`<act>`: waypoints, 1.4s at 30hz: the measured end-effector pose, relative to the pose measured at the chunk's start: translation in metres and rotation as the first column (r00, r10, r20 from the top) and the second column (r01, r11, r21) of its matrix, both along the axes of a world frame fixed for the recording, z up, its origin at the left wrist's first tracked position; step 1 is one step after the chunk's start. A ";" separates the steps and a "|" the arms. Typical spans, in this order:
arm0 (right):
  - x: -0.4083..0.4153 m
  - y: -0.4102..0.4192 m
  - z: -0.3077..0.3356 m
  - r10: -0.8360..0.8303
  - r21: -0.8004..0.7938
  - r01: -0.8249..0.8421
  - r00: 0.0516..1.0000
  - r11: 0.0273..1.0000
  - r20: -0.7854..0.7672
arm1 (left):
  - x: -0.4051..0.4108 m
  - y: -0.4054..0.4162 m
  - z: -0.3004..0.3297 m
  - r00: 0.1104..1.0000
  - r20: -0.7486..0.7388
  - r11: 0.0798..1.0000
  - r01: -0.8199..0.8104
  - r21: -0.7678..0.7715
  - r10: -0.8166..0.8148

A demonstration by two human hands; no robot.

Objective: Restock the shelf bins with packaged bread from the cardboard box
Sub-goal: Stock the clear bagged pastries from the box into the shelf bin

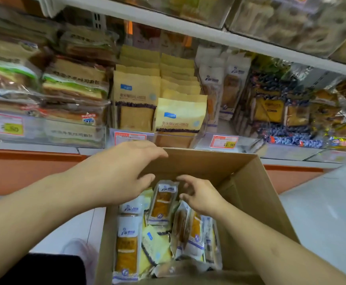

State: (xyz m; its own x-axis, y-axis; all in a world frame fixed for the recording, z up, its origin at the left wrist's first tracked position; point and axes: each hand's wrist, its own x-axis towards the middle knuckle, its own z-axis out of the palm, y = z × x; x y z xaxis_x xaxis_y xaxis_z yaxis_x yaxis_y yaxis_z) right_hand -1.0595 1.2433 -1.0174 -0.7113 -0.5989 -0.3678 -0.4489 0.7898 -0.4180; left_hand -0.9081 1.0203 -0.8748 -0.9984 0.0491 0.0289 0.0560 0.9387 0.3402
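An open cardboard box [248, 188] stands on the floor below the shelf, holding several packaged breads in white-and-orange and yellow wrappers. My left hand [114, 173] hovers over the box's far left corner, fingers spread and relaxed, holding nothing. My right hand [198, 194] is inside the box with loosely curled fingers, just right of an upright white-and-orange bread pack [162, 202]; I cannot see it gripping the pack. On the shelf, a clear bin [174, 140] holds rows of yellow bread bags [180, 116]. To its right, a bin holds matching white-and-orange packs [229, 89].
More clear bins of sandwich bread [73, 87] fill the shelf at left, and blue-patterned packs [281, 112] sit at right. Price tags [224, 141] line the shelf edge. Another shelf [209, 31] hangs overhead. White floor tiles [322, 212] lie right of the box.
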 end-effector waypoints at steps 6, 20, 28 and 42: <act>-0.016 -0.012 -0.054 -0.027 0.013 0.027 0.999 1.000 0.040 | -0.011 -0.006 -0.008 0.999 0.031 0.999 0.018 -0.031 -0.017; -0.009 -0.019 -0.055 -0.103 -0.039 0.105 0.994 0.994 0.047 | -0.026 0.001 -0.001 0.997 0.037 0.997 0.062 -0.044 -0.060; -0.004 0.000 0.044 -0.063 -0.211 0.085 0.992 0.974 0.105 | -0.029 0.007 0.014 0.998 0.055 0.999 0.016 -0.049 -0.013; -0.008 0.051 0.194 -0.256 -0.713 0.076 0.955 0.697 -0.148 | -0.068 0.078 0.032 0.993 -0.040 0.940 -0.092 0.328 0.111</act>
